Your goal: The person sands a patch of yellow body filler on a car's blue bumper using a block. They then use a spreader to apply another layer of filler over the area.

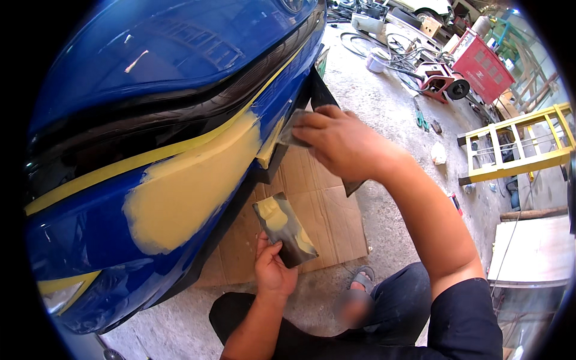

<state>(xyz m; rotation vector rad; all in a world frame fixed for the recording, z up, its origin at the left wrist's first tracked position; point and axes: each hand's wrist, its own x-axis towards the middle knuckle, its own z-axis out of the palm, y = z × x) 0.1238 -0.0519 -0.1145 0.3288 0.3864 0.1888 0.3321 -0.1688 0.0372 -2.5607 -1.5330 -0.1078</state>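
My left hand (275, 273) grips a dark rectangular palette plate (293, 239) by its near edge, thumb on top. Yellow body filler lies on the plate in a thick dab and a thinner streak. In my right hand (345, 141) is a grey putty spreader (292, 127), its edge at the bumper corner beside a small strip of filler (269, 147). A broad patch of filler (192, 186) coats the blue car bumper (90, 240). Yellow masking tape (129, 161) runs along the seam above the patch, below the black trim.
Flattened cardboard (336, 231) covers the concrete floor below the bumper. A yellow stepladder (519, 144) lies at the right. Farther back stand a red machine (480, 66), a white bucket (377, 61) and coiled hoses. Green-handled pliers (422, 120) rest on the floor.
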